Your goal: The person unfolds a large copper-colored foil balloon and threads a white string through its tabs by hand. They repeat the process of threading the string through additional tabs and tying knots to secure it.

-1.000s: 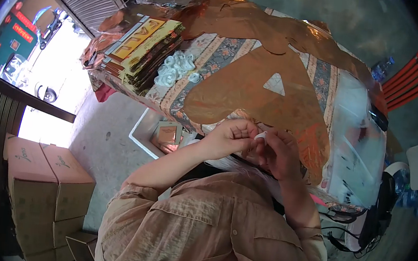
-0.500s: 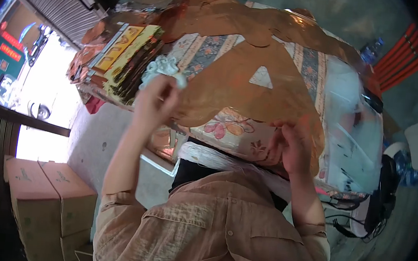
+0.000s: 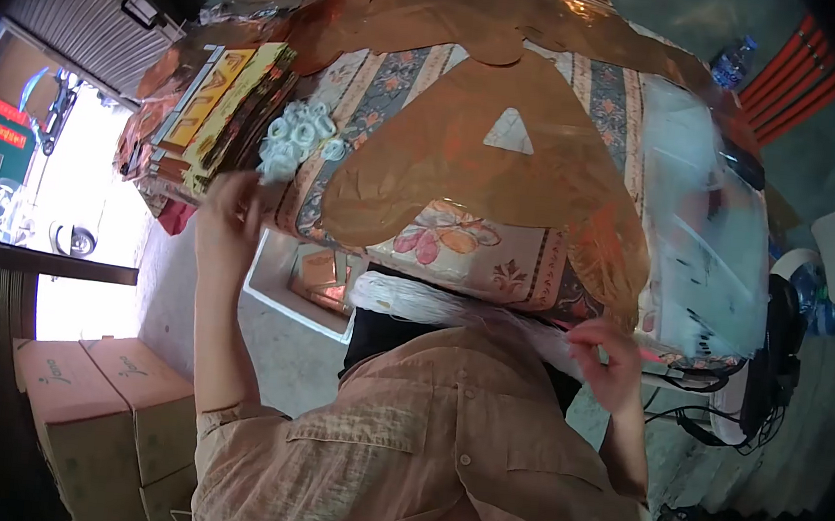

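Observation:
My left hand [image 3: 231, 210] is at the table's left front edge, below a pile of white rolled flower-like pieces [image 3: 296, 138]. Its fingers are curled and slightly blurred, and what they hold, if anything, is too small to name. Over my lap, my right hand [image 3: 606, 364] has thumb and fingertips pinched beside the right end of a bundle of white threads [image 3: 399, 297]. I cannot make out what lies in the pinch. A large brown film sheet [image 3: 430, 126] with a triangular cutout covers the middle of the patterned tablecloth [image 3: 518, 255].
A stack of gold and yellow printed pieces [image 3: 221, 111] lies on the table's left. Clear plastic sheets [image 3: 684, 256] are at the right. A white box [image 3: 269, 291] stands below the table edge, cartons [image 3: 114, 382] at lower left, a bottle [image 3: 733, 62] at back right.
My left hand has moved left and down, away from the white pieces, which now show fully. My right hand has dropped from above the table edge to beside the white threads. The view has shifted slightly.

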Demonstrator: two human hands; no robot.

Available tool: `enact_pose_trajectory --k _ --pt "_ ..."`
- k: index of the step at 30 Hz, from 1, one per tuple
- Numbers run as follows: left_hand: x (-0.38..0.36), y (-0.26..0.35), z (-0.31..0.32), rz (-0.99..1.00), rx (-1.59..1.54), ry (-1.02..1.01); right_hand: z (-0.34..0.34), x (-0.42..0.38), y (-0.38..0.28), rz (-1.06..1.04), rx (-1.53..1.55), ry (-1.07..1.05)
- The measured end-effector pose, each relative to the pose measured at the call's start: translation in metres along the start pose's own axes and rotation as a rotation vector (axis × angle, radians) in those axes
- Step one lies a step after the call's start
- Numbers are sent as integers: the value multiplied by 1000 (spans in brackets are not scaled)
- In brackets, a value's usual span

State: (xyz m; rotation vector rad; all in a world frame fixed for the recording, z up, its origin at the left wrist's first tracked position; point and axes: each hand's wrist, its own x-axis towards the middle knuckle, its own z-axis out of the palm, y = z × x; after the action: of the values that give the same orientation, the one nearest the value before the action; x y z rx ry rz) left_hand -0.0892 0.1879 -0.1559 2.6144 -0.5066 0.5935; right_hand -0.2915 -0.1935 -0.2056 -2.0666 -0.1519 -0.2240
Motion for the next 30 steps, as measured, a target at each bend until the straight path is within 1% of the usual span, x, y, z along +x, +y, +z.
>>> enact_pose_trajectory --k 1,3,4,5,6,7,9,10,11,12,13,14,15,16,17,19,20,21,22,23,25,29,30 --pt "-11 5 -3 -118 -171 -103 2 -2 1 4 7 -7" --pt "-34 16 -4 -204 -439 -420 9 -12 6 118 76 -314" --pt "-47 19 4 -285 -670 -553 15 -15 11 230 40 -386" --pt "-61 19 20 -294 -745 -652 22 -14 19 248 52 -397" --pt "-74 20 37 -304 -820 -748 31 -12 27 282 22 -350" --pt "-82 26 52 -212 -720 -790 41 -10 36 315 -10 -301" --pt "-93 34 86 -64 -532 -780 63 -3 55 358 -83 -258" --pt "-95 42 100 -24 -544 -692 74 2 69 295 -143 -255" --pt "-97 50 116 -17 -548 -694 85 7 83 227 -204 -249" --pt "-98 56 132 80 -529 -583 97 12 94 226 -208 -242" --pt "-100 57 144 174 -508 -471 108 16 104 168 -313 -241" --pt "-104 54 154 180 -508 -471 114 20 107 111 -416 -238" --pt "-106 50 166 205 -391 -624 115 25 109 110 -419 -230" --pt "-103 51 168 228 -270 -774 115 31 110 190 -378 -437" --pt "-102 52 169 234 -270 -774 115 33 110 273 -332 -647" --pt "-101 52 168 285 -197 -744 120 28 119 263 -293 -620" --pt "-100 50 168 284 -196 -744 123 26 122 252 -255 -596" --pt "-100 45 166 200 -337 -730 123 23 125 252 -253 -598" --pt "-97 43 162 115 -476 -711 122 23 121 236 -244 -514" --pt "-95 43 158 114 -475 -710 121 25 118 220 -234 -429" --pt "-92 46 145 -65 -538 -735 121 27 114 208 -231 -430" --pt "-86 51 123 -54 -533 -685 112 36 87 170 -258 -466" --pt "-83 55 113 28 -556 -611 113 37 78 168 -259 -469"
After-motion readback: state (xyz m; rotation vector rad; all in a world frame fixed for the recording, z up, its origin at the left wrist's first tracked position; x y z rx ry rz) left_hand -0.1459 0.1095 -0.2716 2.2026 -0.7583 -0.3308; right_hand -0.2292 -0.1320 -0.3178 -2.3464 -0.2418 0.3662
